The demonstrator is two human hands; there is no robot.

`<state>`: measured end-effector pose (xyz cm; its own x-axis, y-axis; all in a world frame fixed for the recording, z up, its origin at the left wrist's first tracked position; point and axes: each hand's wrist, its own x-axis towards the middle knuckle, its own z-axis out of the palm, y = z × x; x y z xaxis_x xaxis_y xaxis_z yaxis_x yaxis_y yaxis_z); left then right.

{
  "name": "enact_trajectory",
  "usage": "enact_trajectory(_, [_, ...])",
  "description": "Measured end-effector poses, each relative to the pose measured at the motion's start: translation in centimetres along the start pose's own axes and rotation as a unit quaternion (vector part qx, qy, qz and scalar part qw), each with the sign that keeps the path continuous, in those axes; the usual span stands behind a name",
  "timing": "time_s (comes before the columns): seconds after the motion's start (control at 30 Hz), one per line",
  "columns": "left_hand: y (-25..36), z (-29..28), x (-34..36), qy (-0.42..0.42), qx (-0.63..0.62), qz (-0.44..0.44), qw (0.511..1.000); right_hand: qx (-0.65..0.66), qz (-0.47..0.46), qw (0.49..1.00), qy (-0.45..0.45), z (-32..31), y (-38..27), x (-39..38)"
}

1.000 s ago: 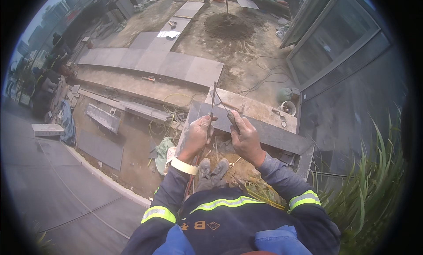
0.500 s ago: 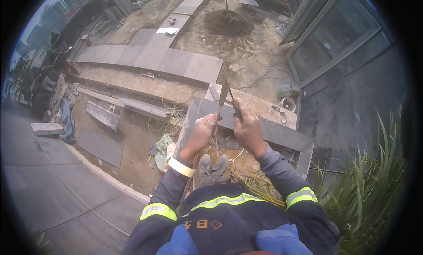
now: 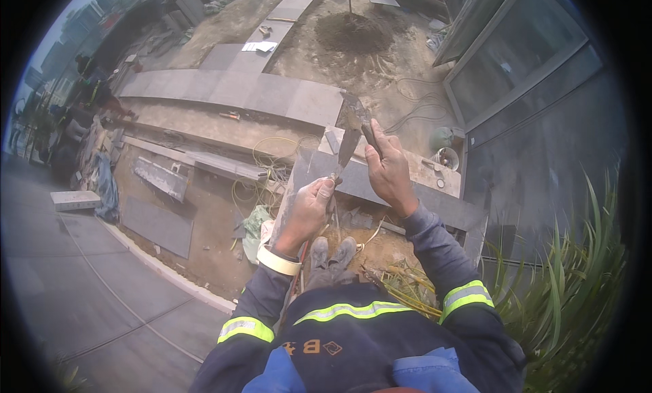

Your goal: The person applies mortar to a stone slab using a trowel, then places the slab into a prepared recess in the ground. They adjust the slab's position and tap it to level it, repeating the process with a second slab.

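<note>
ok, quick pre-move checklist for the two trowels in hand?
1. Left hand shut on the trowel handle: ok.
2. Right hand shut on the second trowel: ok.
3. Blades crossed and touching: ok.
4. Mortar on the blades: cannot tell.
5. Stone slab lying flat ahead of the shoes: ok.
6. Ground free of trip hazards: not ok, yellow cable coiled to the left.

A white sheet of paper (image 3: 259, 46), perhaps a label or printed page, lies flat on a grey slab well beyond the left hand (image 3: 309, 210). No packages, signs or screens show elsewhere.
</note>
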<state>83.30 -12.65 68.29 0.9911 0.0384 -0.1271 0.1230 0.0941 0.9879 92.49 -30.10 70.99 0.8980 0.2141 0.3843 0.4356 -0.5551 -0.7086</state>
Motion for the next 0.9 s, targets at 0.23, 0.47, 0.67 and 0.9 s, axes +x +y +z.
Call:
enact_trajectory(0.23, [0.2,-1.7,1.3,0.037,-0.041,-0.037,0.998,-0.043,-0.09,0.994,0.033,-1.1,0.4,-0.4])
enact_trajectory(0.47, [1.3,-3.1,2.5,0.058,-0.041,0.002,0.997,-0.081,-0.21,0.974,0.011,-1.3,-1.2,-3.1])
enact_trajectory(0.67, [-0.2,-0.5,1.1,0.028,0.086,0.065,0.994,0.066,-0.049,0.994,0.078,-1.0,-0.1,2.9])
enact_trajectory(0.9, [-1.9,0.5,-0.9,0.004,0.155,0.108,0.982,0.138,-0.057,0.988,0.05,-1.0,2.3,-1.3])
